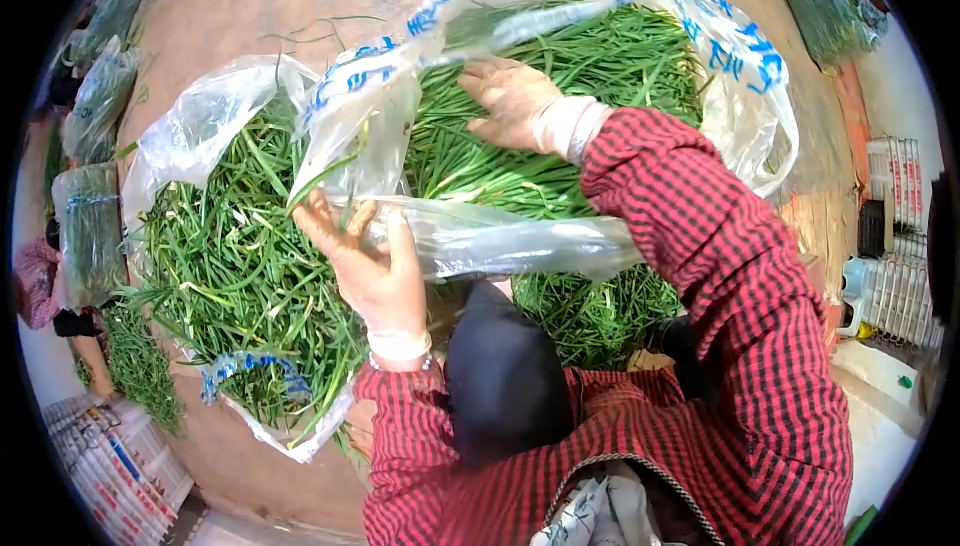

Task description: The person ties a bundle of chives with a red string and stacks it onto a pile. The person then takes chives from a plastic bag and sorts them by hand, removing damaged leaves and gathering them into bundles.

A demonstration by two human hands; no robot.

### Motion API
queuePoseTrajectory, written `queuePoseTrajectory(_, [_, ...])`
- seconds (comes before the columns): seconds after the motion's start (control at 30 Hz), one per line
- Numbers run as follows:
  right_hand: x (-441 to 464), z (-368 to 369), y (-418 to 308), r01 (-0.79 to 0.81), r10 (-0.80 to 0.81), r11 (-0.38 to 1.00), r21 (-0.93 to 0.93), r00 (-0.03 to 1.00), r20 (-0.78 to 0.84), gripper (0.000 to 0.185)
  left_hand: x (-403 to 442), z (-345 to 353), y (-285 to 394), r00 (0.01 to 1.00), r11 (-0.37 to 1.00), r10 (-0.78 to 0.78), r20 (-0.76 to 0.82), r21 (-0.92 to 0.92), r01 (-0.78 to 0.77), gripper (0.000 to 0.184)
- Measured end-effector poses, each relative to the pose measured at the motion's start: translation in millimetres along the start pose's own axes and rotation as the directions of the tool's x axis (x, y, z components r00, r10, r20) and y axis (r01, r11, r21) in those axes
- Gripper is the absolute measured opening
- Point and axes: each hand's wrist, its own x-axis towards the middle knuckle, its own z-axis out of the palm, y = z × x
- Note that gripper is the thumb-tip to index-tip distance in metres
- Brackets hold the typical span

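A large clear plastic bag (pixel 520 236) with blue lettering lies open, packed with long green chives (pixel 570 166) laid mostly in one direction. My right hand (pixel 515 106), in a pale glove, lies flat on these chives with its fingers stretched out. My left hand (pixel 375 271), also gloved, is at the bag's near left corner, its fingers curled around a few loose chive stalks (pixel 335 168). Left of it, a second open plastic bag (pixel 190 141) holds a tangled heap of chives (pixel 240 246). The undersides of the left fingers are partly hidden.
More chives (pixel 600 316) lie by my legs. Filled clear bags (pixel 90 231) line the left side, near another person's checkered sleeve (pixel 37 284). Another filled bag (pixel 830 16) stands at the far right. White racks (pixel 900 291) stand at the right wall.
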Motion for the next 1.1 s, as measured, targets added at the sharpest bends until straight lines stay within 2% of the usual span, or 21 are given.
queuePoseTrajectory(0.07, [20.3, 2.6, 1.4, -0.168, 0.173, 0.985, -0.042, 0.943, 0.285, 0.068, -0.6, -0.1, -4.1, 0.999, 1.000, 0.005, -0.053, -0.029, -0.007, 0.089])
queuePoseTrajectory(0.1, [29.2, 16.2, 6.7, -0.133, 0.153, 0.984, -0.115, 0.971, 0.183, 0.072, -0.2, -0.7, -8.0, 0.998, 0.999, 0.033, -0.053, -0.016, -0.034, 0.088])
queuePoseTrajectory(0.13, [40.9, 33.7, 6.1, -0.178, 0.181, 0.982, -0.061, 0.982, 0.054, 0.070, 2.9, 1.1, -14.5, 0.993, 0.996, 0.090, -0.074, 0.000, -0.090, 0.088])
queuePoseTrajectory(0.17, [47.8, 47.6, 11.3, -0.213, 0.221, 0.975, -0.062, 0.954, 0.201, 0.068, 3.4, 2.8, -15.8, 0.995, 0.997, 0.074, -0.067, -0.032, -0.076, 0.088])
queuePoseTrajectory(0.23, [58.6, 55.5, 11.8, -0.242, 0.237, 0.970, -0.015, 0.931, 0.277, 0.068, 7.8, 7.4, -17.4, 0.996, 0.996, 0.066, -0.053, -0.049, -0.069, 0.090])
queuePoseTrajectory(0.47, [43.2, 36.7, 38.0, -0.153, 0.084, 0.972, 0.181, 0.936, 0.341, 0.066, 21.0, 10.7, -41.3, 0.999, 0.998, -0.044, -0.007, -0.035, 0.044, 0.090])
queuePoseTrajectory(0.63, [31.6, 23.8, 44.6, -0.118, 0.025, 0.965, 0.234, 0.930, 0.366, 0.065, 25.9, 11.9, -41.6, 0.997, 0.997, -0.069, 0.039, -0.020, 0.069, 0.091])
queuePoseTrajectory(0.73, [30.2, 21.3, 46.4, -0.109, 0.006, 0.963, 0.248, 0.924, 0.383, 0.064, 27.7, 11.8, -51.9, 0.999, 0.999, -0.043, 0.019, -0.014, 0.043, 0.081])
queuePoseTrajectory(0.8, [27.5, 18.6, 47.6, -0.106, -0.004, 0.960, 0.259, 0.920, 0.391, 0.064, 29.9, 7.4, -58.3, 0.992, 0.983, 0.036, 0.119, 0.174, -0.056, 0.062])
queuePoseTrajectory(0.83, [26.4, 16.8, 48.0, -0.103, -0.010, 0.959, 0.265, 0.919, 0.394, 0.064, 31.0, 7.9, -52.9, 0.993, 0.983, 0.028, 0.116, 0.176, -0.048, 0.039])
queuePoseTrajectory(0.87, [25.9, 16.3, 49.7, -0.097, -0.016, 0.959, 0.266, 0.919, 0.395, 0.064, 31.8, 7.3, -47.5, 0.993, 0.984, 0.024, 0.116, 0.175, -0.044, 0.039])
queuePoseTrajectory(0.93, [22.3, 14.0, 49.6, -0.086, -0.028, 0.960, 0.265, 0.917, 0.397, 0.063, 32.4, 7.0, -39.0, 0.982, 0.999, -0.022, 0.185, 0.029, 0.017, 0.026])
queuePoseTrajectory(0.97, [21.2, 12.6, 49.5, -0.082, -0.032, 0.960, 0.267, 0.918, 0.395, 0.063, 34.1, 7.4, -31.4, 0.975, 0.998, -0.065, 0.214, 0.035, 0.059, 0.018])
queuePoseTrajectory(1.0, [20.6, 12.1, 49.7, -0.079, -0.035, 0.960, 0.267, 0.918, 0.395, 0.063, 38.1, 7.1, -23.7, 0.974, 0.998, -0.066, 0.216, 0.037, 0.060, 0.018])
queuePoseTrajectory(1.07, [20.6, 11.8, 50.6, -0.076, -0.036, 0.961, 0.265, 0.919, 0.394, 0.063, 48.5, 10.2, -6.6, 0.854, 0.991, -0.053, 0.517, -0.077, 0.108, 0.017])
queuePoseTrajectory(1.1, [21.3, 12.8, 49.4, -0.076, -0.037, 0.961, 0.267, 0.918, 0.395, 0.063, 56.1, 15.0, 1.0, 0.790, 0.988, -0.048, 0.611, -0.085, 0.125, 0.016])
